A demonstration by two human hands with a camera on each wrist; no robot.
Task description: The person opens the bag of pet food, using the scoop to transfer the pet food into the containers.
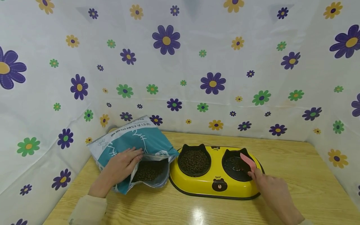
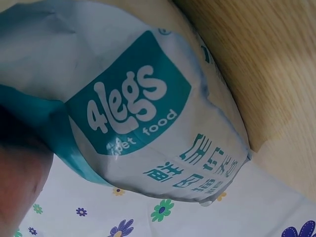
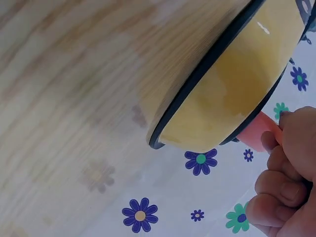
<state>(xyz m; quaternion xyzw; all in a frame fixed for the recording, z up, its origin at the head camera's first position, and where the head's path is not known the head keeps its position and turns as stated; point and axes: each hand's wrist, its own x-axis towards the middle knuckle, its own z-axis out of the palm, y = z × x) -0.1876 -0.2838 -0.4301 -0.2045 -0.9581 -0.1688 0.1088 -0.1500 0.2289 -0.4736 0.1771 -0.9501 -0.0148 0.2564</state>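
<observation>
A teal and white pet food bag [image 1: 132, 140] lies with its mouth gaping, brown kibble [image 1: 150, 170] inside. My left hand [image 1: 123, 162] rests across the bag beside the mouth, fingers fairly straight; its thumb is hard to make out. In the left wrist view the bag's printed side [image 2: 133, 103] fills much of the picture. My right hand [image 1: 270, 184] grips a pink scoop [image 1: 248, 161], tilted over the right black bowl [image 1: 236, 176]. That bowl holds some kibble. In the right wrist view, curled fingers [image 3: 281, 187] hold the scoop, partly hidden behind the feeder.
The yellow double feeder [image 1: 194, 184] stands on a wooden table [image 1: 303, 175], just right of the bag. Its left black bowl [image 1: 208, 167] holds a fuller layer of kibble. A white flower-patterned sheet [image 1: 185, 68] hangs behind and at both sides.
</observation>
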